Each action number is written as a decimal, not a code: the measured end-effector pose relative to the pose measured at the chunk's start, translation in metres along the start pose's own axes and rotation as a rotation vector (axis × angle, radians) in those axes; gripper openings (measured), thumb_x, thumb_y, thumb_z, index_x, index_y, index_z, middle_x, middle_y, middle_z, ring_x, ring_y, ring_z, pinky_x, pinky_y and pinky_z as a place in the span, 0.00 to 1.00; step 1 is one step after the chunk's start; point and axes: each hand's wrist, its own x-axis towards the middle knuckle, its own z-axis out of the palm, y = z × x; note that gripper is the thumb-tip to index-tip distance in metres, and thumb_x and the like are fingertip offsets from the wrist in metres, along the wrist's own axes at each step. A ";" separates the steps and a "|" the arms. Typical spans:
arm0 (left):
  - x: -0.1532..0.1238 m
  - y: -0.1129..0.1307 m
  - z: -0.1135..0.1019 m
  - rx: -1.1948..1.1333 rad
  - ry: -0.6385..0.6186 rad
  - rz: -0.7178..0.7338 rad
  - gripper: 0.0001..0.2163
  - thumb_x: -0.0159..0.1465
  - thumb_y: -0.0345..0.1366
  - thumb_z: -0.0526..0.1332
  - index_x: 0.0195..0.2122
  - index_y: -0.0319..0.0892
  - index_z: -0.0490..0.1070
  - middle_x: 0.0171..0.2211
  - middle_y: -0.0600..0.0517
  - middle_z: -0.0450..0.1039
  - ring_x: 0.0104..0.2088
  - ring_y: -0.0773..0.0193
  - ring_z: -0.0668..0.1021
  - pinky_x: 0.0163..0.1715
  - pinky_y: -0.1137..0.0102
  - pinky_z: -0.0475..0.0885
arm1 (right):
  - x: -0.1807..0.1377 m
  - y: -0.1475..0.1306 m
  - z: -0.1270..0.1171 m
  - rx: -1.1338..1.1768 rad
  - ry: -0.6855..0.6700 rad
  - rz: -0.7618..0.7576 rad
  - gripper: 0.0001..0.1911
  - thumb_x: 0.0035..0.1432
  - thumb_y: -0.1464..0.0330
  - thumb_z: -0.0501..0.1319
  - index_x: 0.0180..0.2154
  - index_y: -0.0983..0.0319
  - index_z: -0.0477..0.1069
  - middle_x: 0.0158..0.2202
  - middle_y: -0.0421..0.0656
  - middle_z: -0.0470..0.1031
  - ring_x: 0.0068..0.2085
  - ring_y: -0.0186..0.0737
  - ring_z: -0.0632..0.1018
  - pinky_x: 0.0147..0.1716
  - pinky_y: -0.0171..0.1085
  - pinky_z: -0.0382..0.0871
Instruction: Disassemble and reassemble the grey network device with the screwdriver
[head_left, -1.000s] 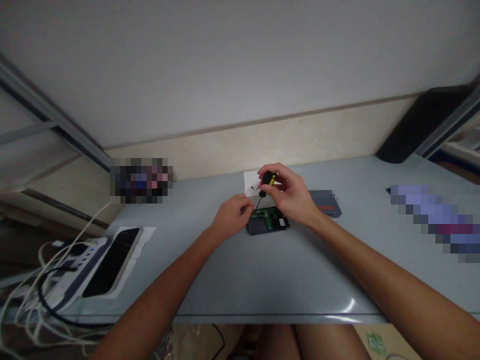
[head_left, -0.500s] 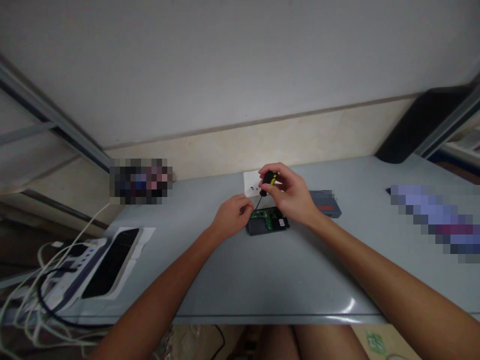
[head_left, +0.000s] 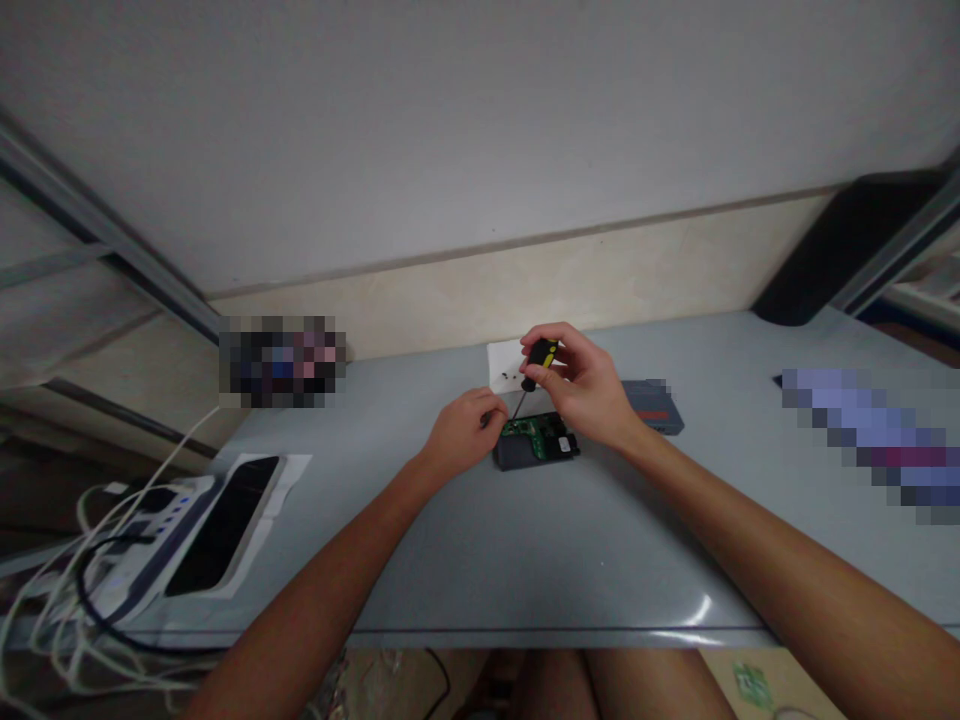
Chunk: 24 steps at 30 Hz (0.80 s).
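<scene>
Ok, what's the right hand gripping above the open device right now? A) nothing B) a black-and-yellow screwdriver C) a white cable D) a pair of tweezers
B: the right hand is closed around a black-and-yellow screwdriver, its thin shaft angled down toward the green circuit board beside the left hand.

You are at a pale grey table [head_left: 525,540] that fills the lower middle of the frame, its front edge running along the bottom. Near the centre lies a small dark device [head_left: 534,444] with its green circuit board exposed. Just behind it, toward the wall, sits a white sheet of paper [head_left: 504,366]. To the right of centre lies a grey box [head_left: 654,405] with a red strip. At the lower left, a dark phone [head_left: 219,524] rests on a white sheet [head_left: 289,470], beside a white power strip [head_left: 142,545] with cables [head_left: 52,610] trailing off the edge. At the upper right stands a black object [head_left: 840,245] against the wall.
</scene>
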 end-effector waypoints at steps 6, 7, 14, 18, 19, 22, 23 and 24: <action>0.001 -0.001 0.000 0.009 -0.004 -0.002 0.11 0.69 0.28 0.58 0.31 0.43 0.76 0.33 0.51 0.76 0.36 0.60 0.76 0.40 0.66 0.69 | 0.000 0.001 0.002 0.007 -0.005 0.000 0.11 0.62 0.69 0.69 0.47 0.55 0.77 0.45 0.43 0.79 0.45 0.41 0.81 0.40 0.40 0.80; 0.001 0.000 0.000 0.011 -0.003 -0.007 0.11 0.69 0.28 0.58 0.31 0.43 0.76 0.33 0.51 0.75 0.36 0.60 0.76 0.40 0.66 0.69 | 0.000 0.001 0.002 0.011 -0.006 0.000 0.11 0.62 0.69 0.69 0.47 0.55 0.77 0.45 0.43 0.79 0.45 0.41 0.81 0.40 0.40 0.80; 0.001 0.000 0.000 0.002 -0.011 -0.013 0.11 0.70 0.28 0.57 0.32 0.43 0.77 0.33 0.51 0.76 0.36 0.60 0.77 0.41 0.66 0.69 | 0.000 0.001 0.001 0.000 -0.016 0.010 0.12 0.62 0.68 0.70 0.47 0.55 0.77 0.45 0.43 0.79 0.44 0.41 0.81 0.40 0.41 0.80; 0.000 0.000 -0.001 0.003 -0.009 -0.006 0.11 0.70 0.28 0.57 0.32 0.43 0.76 0.33 0.51 0.75 0.36 0.60 0.76 0.40 0.66 0.69 | 0.000 -0.001 -0.001 -0.023 -0.010 0.014 0.11 0.62 0.67 0.69 0.47 0.56 0.76 0.46 0.44 0.79 0.45 0.42 0.81 0.40 0.41 0.80; 0.000 0.000 -0.001 0.006 -0.010 -0.003 0.11 0.69 0.28 0.57 0.32 0.43 0.76 0.33 0.51 0.75 0.36 0.60 0.76 0.40 0.66 0.69 | 0.000 -0.001 -0.001 -0.026 -0.008 0.013 0.11 0.63 0.67 0.69 0.47 0.56 0.76 0.45 0.44 0.79 0.45 0.42 0.81 0.40 0.41 0.80; 0.000 0.000 -0.001 0.014 -0.010 0.003 0.11 0.69 0.27 0.57 0.31 0.43 0.76 0.33 0.51 0.75 0.36 0.60 0.76 0.40 0.66 0.69 | 0.000 0.000 0.000 -0.018 -0.001 0.015 0.11 0.62 0.67 0.69 0.47 0.56 0.76 0.45 0.43 0.79 0.45 0.42 0.81 0.40 0.40 0.80; 0.001 0.000 -0.001 0.014 -0.011 0.002 0.11 0.69 0.28 0.57 0.31 0.43 0.75 0.33 0.51 0.75 0.36 0.60 0.76 0.40 0.66 0.69 | 0.000 0.000 0.000 -0.012 -0.002 0.017 0.11 0.62 0.67 0.69 0.47 0.56 0.76 0.45 0.43 0.79 0.45 0.42 0.81 0.40 0.40 0.80; 0.001 0.001 -0.001 0.011 -0.010 0.000 0.11 0.69 0.28 0.57 0.31 0.43 0.75 0.33 0.51 0.75 0.36 0.60 0.76 0.40 0.66 0.69 | -0.001 0.000 0.001 -0.007 -0.004 0.020 0.11 0.62 0.67 0.70 0.46 0.56 0.76 0.45 0.43 0.79 0.45 0.42 0.81 0.40 0.40 0.80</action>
